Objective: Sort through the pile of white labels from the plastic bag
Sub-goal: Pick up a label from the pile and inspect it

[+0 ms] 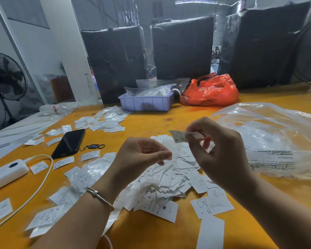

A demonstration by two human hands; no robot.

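**A:** Head view, the only one I have. My right hand (221, 150) pinches a label (178, 136) marked S, lifted above the pile of white labels (169, 180) on the near middle of the bench (151, 121). My left hand (142, 155) pinches something pale and thin just beside it; it's blurred, so I can't say whether it's a label or a scrap of film.

**B:** What worries you?

**A:** Mixing sizes, mainly. S, M, L and XL lie jumbled together, and loose labels are scattered to the near left around the phone (68, 143) and the white cable (43, 178). A careless drop or a sweep of my wrist could knock sorted ones into the heap. The clear plastic bag (269, 141) on the right could slide over the pile too.

**B:** Anything you can't read?

**A:** Most of the small print. The tray (145, 103) at the far side holds bagged contents I can't identify, and my forearms cover the pile's near edge.
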